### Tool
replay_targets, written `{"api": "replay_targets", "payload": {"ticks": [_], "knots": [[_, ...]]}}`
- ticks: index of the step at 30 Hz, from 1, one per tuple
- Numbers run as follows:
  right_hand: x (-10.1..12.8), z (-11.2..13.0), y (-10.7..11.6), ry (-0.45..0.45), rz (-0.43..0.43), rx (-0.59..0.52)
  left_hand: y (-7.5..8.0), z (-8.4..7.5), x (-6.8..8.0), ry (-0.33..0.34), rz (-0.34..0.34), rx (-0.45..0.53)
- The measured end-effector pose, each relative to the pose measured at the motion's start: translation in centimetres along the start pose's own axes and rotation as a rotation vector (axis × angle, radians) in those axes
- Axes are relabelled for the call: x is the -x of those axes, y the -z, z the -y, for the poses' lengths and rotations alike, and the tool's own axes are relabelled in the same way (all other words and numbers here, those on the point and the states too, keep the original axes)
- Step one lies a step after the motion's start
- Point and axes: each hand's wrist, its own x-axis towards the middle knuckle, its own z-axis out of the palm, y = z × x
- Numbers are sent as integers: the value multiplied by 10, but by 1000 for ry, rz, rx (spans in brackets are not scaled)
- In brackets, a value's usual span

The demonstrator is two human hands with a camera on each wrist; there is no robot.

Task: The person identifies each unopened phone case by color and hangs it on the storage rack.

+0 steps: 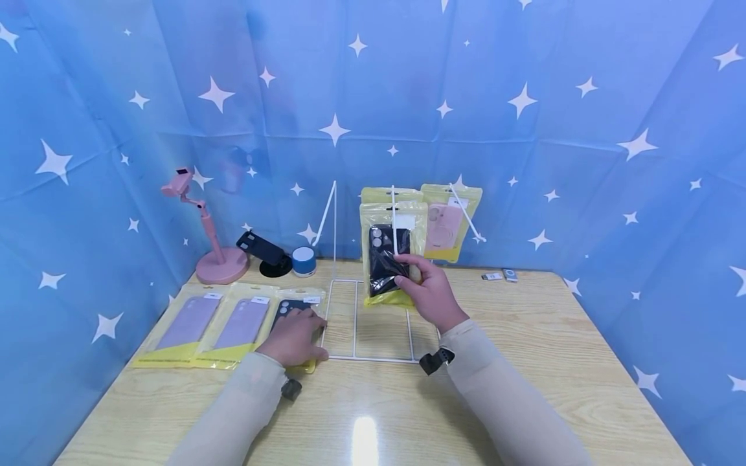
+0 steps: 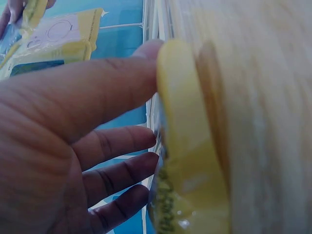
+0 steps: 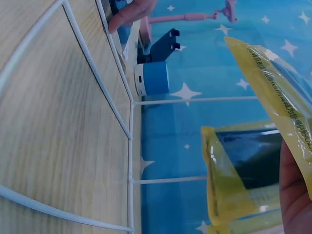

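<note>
At the far left, on the table [image 1: 588,382], you have a pink stand [image 1: 223,265], with a black stand [image 1: 260,248] just to its right and a blue speaker [image 1: 304,261] beside that. Nearer you, three yellow-edged packs lie in a row: the first purple pack [image 1: 189,322], the second purple pack [image 1: 241,322], then the flat black pack [image 1: 285,307]. Your left hand [image 1: 296,338] lies over the flat black pack, its fingers loose and spread, touching it rather than curled round it; the left wrist view shows your thumb at the yellow edge. Just right of this row, the base of the white rack [image 1: 355,323] sits on the table, its left hook [image 1: 325,212] jutting out above. Further right, the upright black pack [image 1: 381,259] is up at the middle hook [image 1: 394,226], which crosses in front of it; you cannot tell from here whether the hook runs through its hole. Your right hand [image 1: 430,291] pinches this pack at its lower right, between thumb and fingers. The rear pack [image 1: 373,195] shows behind its top. To the right, the pink pack [image 1: 444,226] hangs at the right hook [image 1: 468,213]. Past the rack, the white stick [image 1: 492,276] and the blue stick [image 1: 509,276] lie near the table's back edge, before the starry curtain [image 1: 524,149].
</note>
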Motion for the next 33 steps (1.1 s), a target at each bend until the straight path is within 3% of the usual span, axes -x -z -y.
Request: {"api": "replay_targets", "payload": {"ticks": [17, 33], "knots": [[-29, -1, 3, -23, -3, 19, -1, -1, 1, 0, 2, -9], [-33, -3, 18, -159, 166, 90, 0, -1, 1, -1, 5, -24]]}}
